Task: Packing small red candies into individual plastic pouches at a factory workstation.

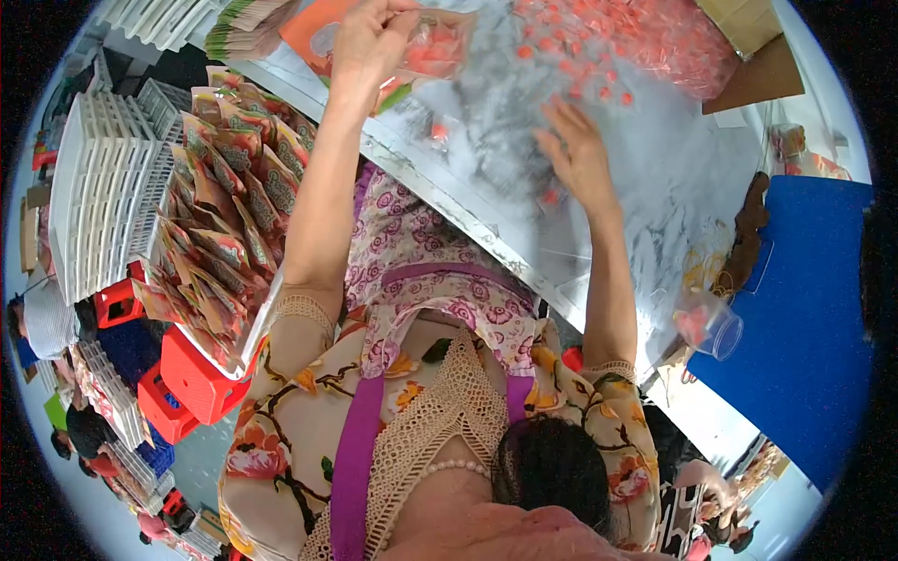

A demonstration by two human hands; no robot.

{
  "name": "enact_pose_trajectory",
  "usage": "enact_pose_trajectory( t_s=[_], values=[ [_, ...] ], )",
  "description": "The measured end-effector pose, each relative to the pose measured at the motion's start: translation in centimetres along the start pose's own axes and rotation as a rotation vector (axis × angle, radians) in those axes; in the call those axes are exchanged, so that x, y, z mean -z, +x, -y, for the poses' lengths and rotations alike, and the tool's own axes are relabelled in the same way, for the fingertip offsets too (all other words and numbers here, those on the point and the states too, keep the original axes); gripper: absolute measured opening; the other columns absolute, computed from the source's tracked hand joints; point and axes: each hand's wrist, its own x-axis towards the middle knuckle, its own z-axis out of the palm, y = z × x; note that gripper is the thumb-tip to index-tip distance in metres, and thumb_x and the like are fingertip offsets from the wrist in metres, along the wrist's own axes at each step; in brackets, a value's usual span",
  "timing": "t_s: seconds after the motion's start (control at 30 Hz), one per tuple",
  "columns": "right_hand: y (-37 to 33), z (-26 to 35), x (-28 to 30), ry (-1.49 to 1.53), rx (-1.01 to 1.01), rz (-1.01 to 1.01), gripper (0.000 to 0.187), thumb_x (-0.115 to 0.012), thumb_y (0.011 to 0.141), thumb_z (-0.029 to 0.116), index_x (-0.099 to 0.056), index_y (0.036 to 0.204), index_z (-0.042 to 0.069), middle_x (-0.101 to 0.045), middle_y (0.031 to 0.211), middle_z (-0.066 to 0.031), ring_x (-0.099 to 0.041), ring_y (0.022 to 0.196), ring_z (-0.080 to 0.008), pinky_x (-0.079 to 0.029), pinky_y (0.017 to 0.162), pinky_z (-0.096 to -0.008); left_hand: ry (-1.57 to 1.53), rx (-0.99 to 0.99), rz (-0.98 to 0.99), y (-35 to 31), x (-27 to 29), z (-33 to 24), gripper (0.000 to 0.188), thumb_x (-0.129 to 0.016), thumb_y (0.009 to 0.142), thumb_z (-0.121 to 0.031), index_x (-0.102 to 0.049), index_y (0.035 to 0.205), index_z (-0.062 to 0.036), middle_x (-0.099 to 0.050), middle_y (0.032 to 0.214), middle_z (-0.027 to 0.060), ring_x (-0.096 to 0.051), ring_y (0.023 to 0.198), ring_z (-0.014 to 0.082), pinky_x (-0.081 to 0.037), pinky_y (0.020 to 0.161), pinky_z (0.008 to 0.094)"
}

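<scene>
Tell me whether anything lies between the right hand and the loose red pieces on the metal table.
Nothing visible does. The right hand rests on the shiny metal table, with small red pieces scattered just beyond its fingertips.

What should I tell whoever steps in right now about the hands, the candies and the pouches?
Left hand: raised over the table edge, holding a clear pouch with orange candies inside.
Right hand: palm down, fingers spread on the metal table, nearest the loose candies.
Things: the candy pile sits at the far side of the table; a crate of filled packets stands to the left; a clear cup is by the blue mat.
Done: many packets already in the crate.
Left: a large pile of candies still loose.
</scene>
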Motion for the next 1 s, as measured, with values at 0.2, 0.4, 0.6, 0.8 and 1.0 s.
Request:
enact_pose_trajectory(
  t_s=[0.2, 0.4, 0.6, 0.8, 1.0],
  values=[
    [-5.0, 4.1, 2.0, 0.008, 0.008, 0.116, 0.046, -0.069, 0.083, 0.023, -0.057, 0.123, 0.003, -0.058, 0.124, -0.0151, -0.05, 0.114, -0.0356, -0.042, 0.098, -0.0422, -0.049, -0.054, -0.012, 0.3, 0.9, 1.8, 0.004, -0.058, 0.089, -0.001, -0.062, 0.089, 0.0003, -0.064, 0.075, 0.0012, -0.056, 0.066, 0.0068, -0.044, 0.06, 0.0211],
    [-5.9, 3.6, 0.4, -0.127, -0.114, -0.054, 0.038, -0.067, 0.083, 0.01, -0.058, 0.12, 0.005, -0.061, 0.098, -0.0129, -0.058, 0.09, -0.0304, -0.049, 0.079, -0.0372, -0.125, -0.097, 0.011, 0.2, 2.4, 1.1, 0.004, -0.058, 0.089, -0.001, -0.062, 0.088, -0.0009, -0.06, 0.074, -0.001, -0.053, 0.063, 0.0063, -0.042, 0.059, 0.0215],
    [0.0, 6.1, -2.0, 0.301, -0.189, -0.063, 0.025, -0.065, 0.085, 0.009, -0.062, 0.109, 0.004, -0.061, 0.091, -0.0134, -0.06, 0.077, -0.0289, -0.05, 0.072, -0.0365, 0.164, -0.474, 0.037, -0.2, 1.5, -2.8, 0.007, -0.053, 0.09, 0.0, -0.058, 0.086, 0.0, -0.054, 0.065, -0.0021, -0.046, 0.056, 0.0047, -0.034, 0.052, 0.0199],
    [2.6, 9.0, -8.6, 0.076, 0.249, -0.065, 0.023, -0.067, 0.08, 0.009, -0.064, 0.103, 0.007, -0.062, 0.097, -0.0134, -0.061, 0.083, -0.03, -0.051, 0.073, -0.0351, 0.071, -0.273, -0.006, -1.5, 2.5, -3.5, 0.005, -0.054, 0.091, -0.003, -0.059, 0.091, -0.0002, -0.054, 0.066, -0.0027, -0.046, 0.055, 0.0036, -0.033, 0.05, 0.0207],
    [3.0, 7.1, -5.0, 0.361, -0.047, -0.085, 0.027, -0.067, 0.077, 0.003, -0.064, 0.104, 0.009, -0.062, 0.099, -0.0109, -0.06, 0.084, -0.0282, -0.051, 0.073, -0.0339, -0.068, -0.195, -0.05, -3.3, 0.6, -3.7, 0.005, -0.057, 0.092, -0.002, -0.059, 0.094, 0.0016, -0.06, 0.07, 0.0009, -0.049, 0.059, 0.0046, -0.036, 0.052, 0.0212]
  ],
)
